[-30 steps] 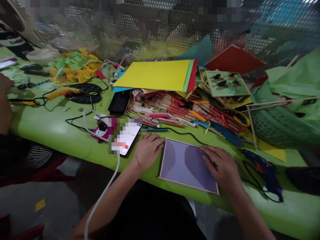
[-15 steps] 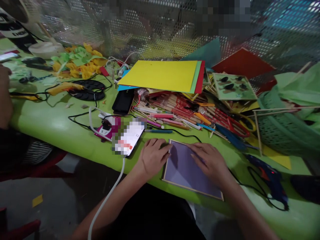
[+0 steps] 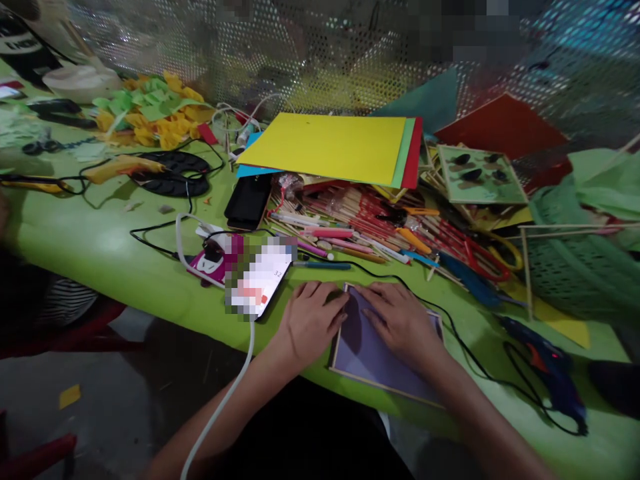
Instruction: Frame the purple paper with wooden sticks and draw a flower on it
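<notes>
The purple board [image 3: 363, 357] lies at the table's [image 3: 125, 267] near edge. The left hand [image 3: 307, 320], fingers together, touches its left edge. The right hand [image 3: 400, 323] lies flat on it (palm down). Beyond are a phone [image 3: 265, 277], pencils [image 3: 350, 223] and yellow paper [image 3: 325, 143].

My left hand [image 3: 307, 320] rests on the green table [image 3: 100, 247], fingertips against the left edge of a purple framed board [image 3: 375, 363]. My right hand [image 3: 400, 321] lies flat on the board. A phone [image 3: 263, 277] sits just left of my left hand.
</notes>
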The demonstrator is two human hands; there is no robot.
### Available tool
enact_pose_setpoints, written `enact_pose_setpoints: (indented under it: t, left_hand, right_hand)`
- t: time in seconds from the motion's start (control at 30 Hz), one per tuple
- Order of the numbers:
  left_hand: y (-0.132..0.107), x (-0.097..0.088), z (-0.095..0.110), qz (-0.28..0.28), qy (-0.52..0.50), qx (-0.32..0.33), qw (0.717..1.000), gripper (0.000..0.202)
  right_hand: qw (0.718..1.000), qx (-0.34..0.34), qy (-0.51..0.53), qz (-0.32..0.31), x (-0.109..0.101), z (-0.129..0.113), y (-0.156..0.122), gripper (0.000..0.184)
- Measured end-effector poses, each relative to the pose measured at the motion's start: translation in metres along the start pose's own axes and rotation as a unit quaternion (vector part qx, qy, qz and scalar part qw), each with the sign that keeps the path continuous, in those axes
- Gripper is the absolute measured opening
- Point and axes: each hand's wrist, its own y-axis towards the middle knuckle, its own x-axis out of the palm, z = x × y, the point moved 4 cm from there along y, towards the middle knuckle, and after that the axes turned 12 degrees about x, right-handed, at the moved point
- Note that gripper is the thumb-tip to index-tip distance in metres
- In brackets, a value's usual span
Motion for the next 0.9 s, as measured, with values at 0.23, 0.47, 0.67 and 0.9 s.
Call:
enact_pose_setpoints:
  t: [0.23,0.47,0.67,0.9]
  left_hand:
    - [-0.001,0.0,0.0,0.009,-0.016,0.0,1.0,0.03]
    - [-0.003,0.0,-0.002,0.016,-0.027,0.001,0.999,0.03]
    - [-0.002,0.0,-0.002,-0.001,-0.024,0.0,1.0,0.035]
    - [-0.001,0.0,-0.003,-0.019,-0.006,0.012,1.0,0.042]
  right_hand:
    - [1.0,-0.008,-0.014,0.009,0.002,-0.003,0.001,0.04]
    - [0.997,0.036,0.034,0.065,-0.016,0.023,-0.016,0.042]
    - [0.978,0.109,0.083,0.156,-0.034,0.06,-0.062,0.036]
    - [0.928,0.243,0.127,0.252,-0.025,0.083,-0.125,0.025]
